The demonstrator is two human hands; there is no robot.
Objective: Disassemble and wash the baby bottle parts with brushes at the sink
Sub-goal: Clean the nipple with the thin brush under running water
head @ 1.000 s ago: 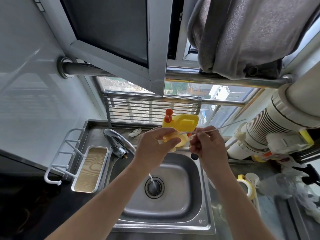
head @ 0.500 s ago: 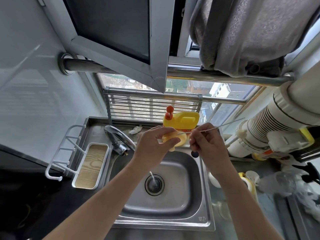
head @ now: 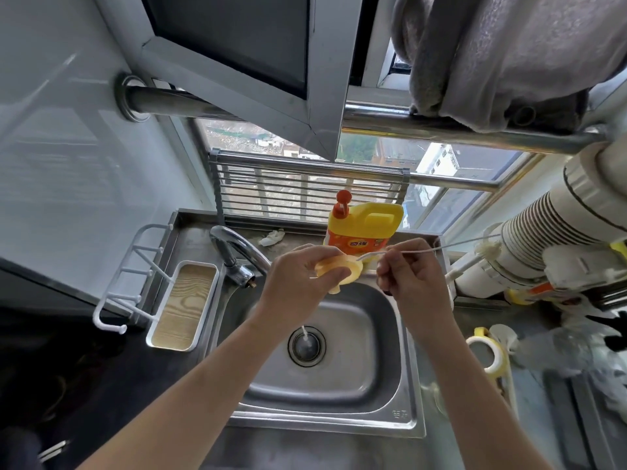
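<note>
Above the steel sink (head: 400,395), my left hand (head: 298,283) grips a pale yellow bottle nipple (head: 342,271) by its wide base. My right hand (head: 412,276) pinches a thin white wire brush (head: 451,246) whose tip meets the nipple's rim and whose long stem runs off to the right. A thin stream of water from the tap (head: 234,252) falls onto the drain (head: 307,346). On the counter to the right lies a yellow bottle ring (head: 490,354) beside clear bottle parts (head: 559,351).
A yellow dish soap jug (head: 366,228) with an orange pump stands behind the sink. At left sits a white rack with a wood-lined tray (head: 181,307). White pipes (head: 543,245) crowd the right side. An open window frame (head: 325,96) and a hanging grey cloth (head: 509,52) are overhead.
Both hands stay together over the sink; the brush stem has shifted slightly at the nipple. My view has tilted down a little.
</note>
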